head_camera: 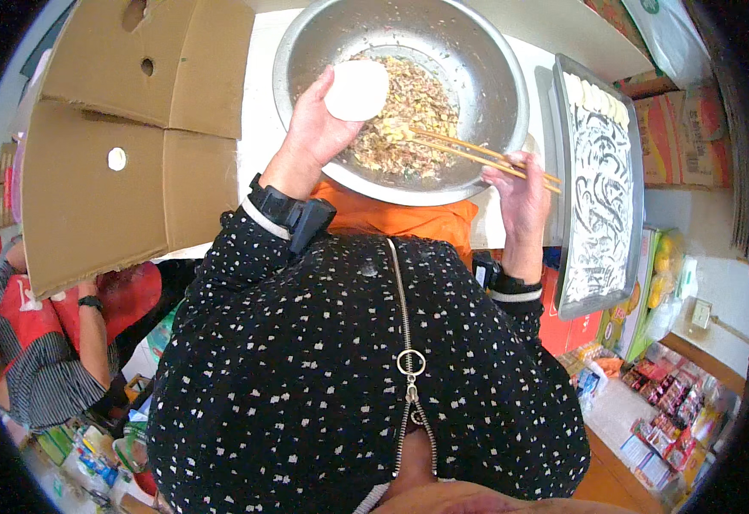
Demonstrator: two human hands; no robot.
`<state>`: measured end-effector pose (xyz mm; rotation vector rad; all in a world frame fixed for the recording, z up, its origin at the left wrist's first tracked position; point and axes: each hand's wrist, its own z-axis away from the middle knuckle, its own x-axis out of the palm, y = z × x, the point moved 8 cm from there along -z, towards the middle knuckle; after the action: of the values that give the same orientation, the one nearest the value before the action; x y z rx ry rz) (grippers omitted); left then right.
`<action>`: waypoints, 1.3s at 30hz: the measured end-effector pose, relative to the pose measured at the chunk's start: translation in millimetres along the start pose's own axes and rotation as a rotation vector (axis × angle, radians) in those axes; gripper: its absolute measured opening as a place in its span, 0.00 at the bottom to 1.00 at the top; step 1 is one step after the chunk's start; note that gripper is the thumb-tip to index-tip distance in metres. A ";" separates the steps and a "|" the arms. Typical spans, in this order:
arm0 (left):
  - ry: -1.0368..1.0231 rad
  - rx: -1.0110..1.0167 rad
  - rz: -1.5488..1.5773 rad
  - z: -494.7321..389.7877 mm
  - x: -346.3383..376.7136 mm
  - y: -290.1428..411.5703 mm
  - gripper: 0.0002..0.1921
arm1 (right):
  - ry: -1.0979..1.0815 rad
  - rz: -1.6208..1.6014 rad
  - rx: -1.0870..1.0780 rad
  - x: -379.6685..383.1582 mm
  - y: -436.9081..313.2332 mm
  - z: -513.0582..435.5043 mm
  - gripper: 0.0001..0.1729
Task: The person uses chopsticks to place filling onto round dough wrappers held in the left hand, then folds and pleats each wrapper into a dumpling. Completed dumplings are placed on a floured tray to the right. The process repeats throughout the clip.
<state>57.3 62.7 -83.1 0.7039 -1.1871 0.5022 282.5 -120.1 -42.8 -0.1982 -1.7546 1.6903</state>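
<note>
My left hand point(316, 128) holds a round white dough wrapper point(357, 90) over the left side of a large metal bowl point(490, 83). Chopped filling point(422, 93), with yellow and brown bits, covers part of the bowl's bottom. In my right hand point(521, 189) is a pair of wooden chopsticks point(470, 151), at the bowl's right rim. Their tips meet a yellowish clump of filling near the middle of the bowl. To the right, a floured metal tray point(637, 186) bears a row of pale dumplings point(596, 97) at its far end.
A large cardboard sheet point(101, 173) with holes stands at the left. Orange cloth point(400, 215) lies below the bowl. Another person in a striped top point(53, 379) is at the lower left. Cardboard boxes point(682, 141) stand behind the tray; packaged goods point(676, 405) lie at the lower right.
</note>
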 end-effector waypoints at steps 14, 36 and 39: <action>-0.077 -0.168 0.119 2.7 9.0 -19.0 0.27 | -0.667 1.092 -0.975 138.1 -40.3 73.6 0.09; -0.032 -0.094 0.101 4.5 7.7 -15.7 0.28 | -0.078 -0.104 -0.004 62.3 23.0 7.5 0.16; 0.019 -0.048 0.071 5.9 7.2 -12.0 0.28 | -0.125 -0.298 0.071 57.0 28.6 3.2 0.18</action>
<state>63.9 50.1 -77.8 0.6160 -1.2060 0.5368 227.9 -87.5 -48.6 0.1963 -1.7127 1.5705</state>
